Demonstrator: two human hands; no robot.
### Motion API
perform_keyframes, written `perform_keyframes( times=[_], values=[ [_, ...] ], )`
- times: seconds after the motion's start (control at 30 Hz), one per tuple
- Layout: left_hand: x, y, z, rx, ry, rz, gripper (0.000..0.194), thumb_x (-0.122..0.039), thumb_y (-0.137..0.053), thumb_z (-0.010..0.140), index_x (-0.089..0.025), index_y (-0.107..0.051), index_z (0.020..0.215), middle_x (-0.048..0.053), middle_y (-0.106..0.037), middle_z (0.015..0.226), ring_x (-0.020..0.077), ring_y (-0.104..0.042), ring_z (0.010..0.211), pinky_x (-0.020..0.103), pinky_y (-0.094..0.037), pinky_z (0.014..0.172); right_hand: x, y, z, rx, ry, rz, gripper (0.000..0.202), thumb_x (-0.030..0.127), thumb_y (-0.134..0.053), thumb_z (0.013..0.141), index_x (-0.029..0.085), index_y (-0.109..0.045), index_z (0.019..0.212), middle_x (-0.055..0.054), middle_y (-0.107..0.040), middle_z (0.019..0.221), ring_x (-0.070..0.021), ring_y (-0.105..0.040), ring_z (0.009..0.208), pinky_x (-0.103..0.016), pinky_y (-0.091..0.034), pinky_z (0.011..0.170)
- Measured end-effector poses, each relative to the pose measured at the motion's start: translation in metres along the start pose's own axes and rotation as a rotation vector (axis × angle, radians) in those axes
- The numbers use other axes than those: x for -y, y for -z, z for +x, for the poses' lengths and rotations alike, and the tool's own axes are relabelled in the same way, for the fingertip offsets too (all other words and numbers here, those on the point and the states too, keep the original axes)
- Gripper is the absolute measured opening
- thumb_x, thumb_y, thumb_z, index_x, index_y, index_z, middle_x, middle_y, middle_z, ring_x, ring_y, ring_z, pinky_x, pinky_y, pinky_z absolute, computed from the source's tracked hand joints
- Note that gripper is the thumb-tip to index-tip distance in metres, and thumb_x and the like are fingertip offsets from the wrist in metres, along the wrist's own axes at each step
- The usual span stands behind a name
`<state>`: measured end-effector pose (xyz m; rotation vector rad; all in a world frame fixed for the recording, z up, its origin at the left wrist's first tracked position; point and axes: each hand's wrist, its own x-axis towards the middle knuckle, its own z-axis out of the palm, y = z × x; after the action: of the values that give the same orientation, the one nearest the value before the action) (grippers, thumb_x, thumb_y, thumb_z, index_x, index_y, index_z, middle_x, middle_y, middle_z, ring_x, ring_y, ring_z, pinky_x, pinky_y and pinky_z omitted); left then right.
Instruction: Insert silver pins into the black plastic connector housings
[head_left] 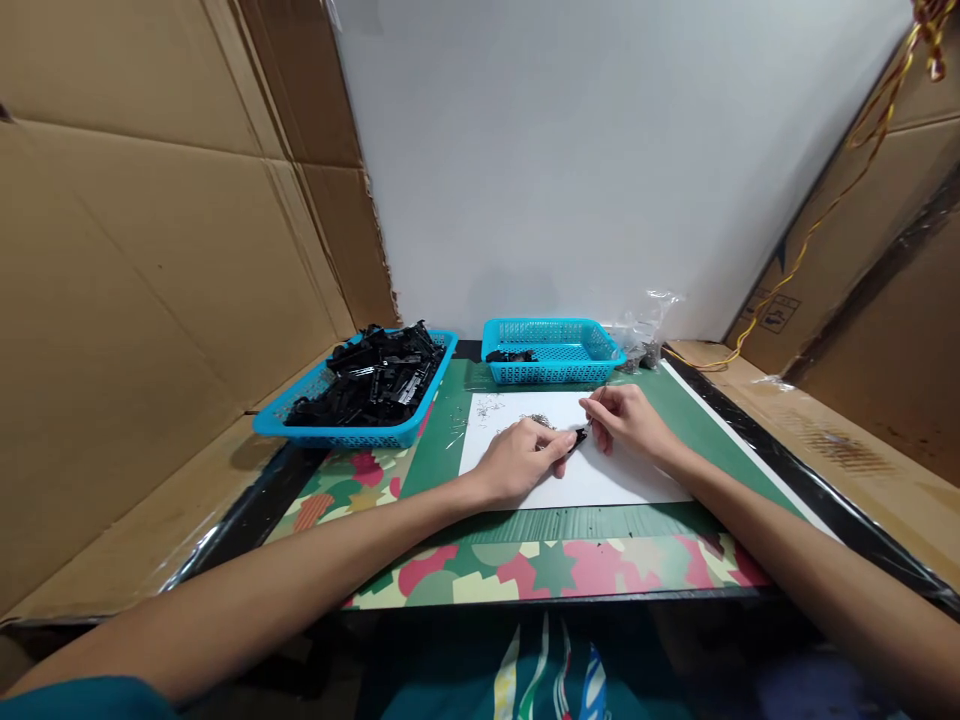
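Observation:
Over a white sheet of paper (622,484), my left hand (521,460) is closed on a small black plastic part (577,438), most of it hidden by the fingers. My right hand (619,418) pinches a thin tool or pin (590,424) whose tip meets the black part; its exact kind is too small to make out. A heap of tiny metal pieces (538,419) lies just behind my left hand. More of these small pieces (489,404) are scattered at the sheet's far left corner.
A blue basket (337,434) heaped with black plastic parts (382,375) stands at the left. Farther back, a second blue basket (555,374) holds a few black parts. Beside it is a clear plastic bag (645,335). Cardboard walls flank both sides; a twisted wire (814,235) hangs at the right.

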<state>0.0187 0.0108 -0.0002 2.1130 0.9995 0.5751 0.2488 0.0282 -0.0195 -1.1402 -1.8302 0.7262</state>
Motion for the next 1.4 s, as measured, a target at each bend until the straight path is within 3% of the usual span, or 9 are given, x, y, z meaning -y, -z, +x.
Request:
perform_keyframes(
  times=[0.47,0.6,0.7,0.8,0.87,1.07,1.17,1.23,1.4],
  values=[
    [-0.002,0.0,0.002,0.02,-0.002,0.072,0.06,-0.056,-0.044,0.106,-0.018,-0.071,0.069,0.001,-0.06,0.064,0.0157,-0.05,0.063,0.03,-0.032,0.064,0.002,-0.005,-0.003,-0.01,-0.024,0.048,0.047,0.056,-0.062,0.099,0.021,-0.061,0.067,-0.002,-0.065,0.053,-0.0152,-0.057,0.042,-0.028,-0.046,0.047],
    [0.002,0.0,0.001,-0.006,-0.035,0.042,0.059,-0.055,-0.043,0.107,-0.017,-0.074,0.074,0.003,-0.068,0.071,0.0183,-0.058,0.069,0.031,-0.04,0.071,0.002,-0.009,0.001,-0.075,-0.075,0.105,0.049,0.059,-0.062,0.098,0.022,-0.058,0.066,-0.001,-0.061,0.05,-0.0145,-0.053,0.039,-0.028,-0.041,0.042],
    [0.007,0.0,-0.002,-0.125,-0.058,0.002,0.049,-0.053,-0.045,0.107,-0.019,-0.079,0.107,0.006,-0.076,0.096,0.0214,-0.066,0.086,0.033,-0.048,0.083,0.004,-0.007,0.003,-0.199,-0.072,0.146,0.054,0.065,-0.057,0.099,0.023,-0.054,0.065,0.001,-0.055,0.046,-0.0132,-0.048,0.035,-0.027,-0.035,0.04],
    [0.009,0.009,0.001,-0.288,-0.079,0.09,0.048,-0.046,-0.055,0.105,-0.024,-0.061,0.147,0.009,-0.073,0.117,0.0227,-0.067,0.101,0.036,-0.05,0.091,0.005,-0.001,0.002,-0.284,-0.013,0.11,0.057,0.069,-0.051,0.101,0.024,-0.054,0.065,0.002,-0.052,0.045,-0.0135,-0.047,0.037,-0.028,-0.035,0.043],
    [0.008,0.024,0.01,-0.369,-0.106,0.189,0.052,-0.038,-0.059,0.103,-0.023,-0.054,0.152,0.012,-0.07,0.126,0.024,-0.066,0.109,0.037,-0.051,0.094,0.004,0.003,0.001,-0.274,0.042,0.021,0.058,0.068,-0.048,0.103,0.024,-0.053,0.065,0.0,-0.053,0.048,-0.0152,-0.051,0.042,-0.029,-0.038,0.048],
    [-0.001,0.098,0.057,-0.478,-0.041,0.469,0.03,-0.036,-0.06,0.104,-0.015,-0.068,0.123,0.013,-0.074,0.113,0.0267,-0.066,0.109,0.038,-0.048,0.096,-0.003,-0.001,0.001,-0.079,0.254,-0.279,0.051,0.055,-0.037,0.108,0.026,-0.041,0.065,-0.002,-0.054,0.056,-0.0161,-0.05,0.05,-0.031,-0.035,0.058],
    [0.0,0.126,0.079,-0.327,-0.001,0.576,0.042,-0.041,-0.045,0.109,-0.016,-0.072,0.088,0.008,-0.074,0.084,0.021,-0.066,0.079,0.033,-0.045,0.081,-0.003,-0.005,0.001,-0.027,0.283,-0.335,0.046,0.048,-0.035,0.108,0.026,-0.038,0.067,-0.002,-0.055,0.058,-0.0163,-0.051,0.052,-0.031,-0.034,0.059],
    [0.005,0.135,0.089,-0.238,0.028,0.588,0.048,-0.038,-0.042,0.109,-0.017,-0.067,0.073,0.006,-0.069,0.071,0.0184,-0.061,0.067,0.031,-0.041,0.073,-0.002,-0.005,0.001,-0.026,0.292,-0.348,0.046,0.048,-0.033,0.108,0.026,-0.038,0.068,-0.003,-0.057,0.059,-0.0166,-0.052,0.053,-0.031,-0.035,0.06],
    [0.018,0.133,0.097,-0.261,0.023,0.664,0.038,-0.036,-0.052,0.103,-0.019,-0.066,0.072,0.004,-0.059,0.061,0.0193,-0.054,0.062,0.031,-0.033,0.066,-0.003,-0.001,0.0,-0.05,0.307,-0.358,0.047,0.048,-0.032,0.109,0.025,-0.04,0.069,-0.003,-0.058,0.06,-0.0168,-0.052,0.053,-0.031,-0.033,0.06]
  ],
)
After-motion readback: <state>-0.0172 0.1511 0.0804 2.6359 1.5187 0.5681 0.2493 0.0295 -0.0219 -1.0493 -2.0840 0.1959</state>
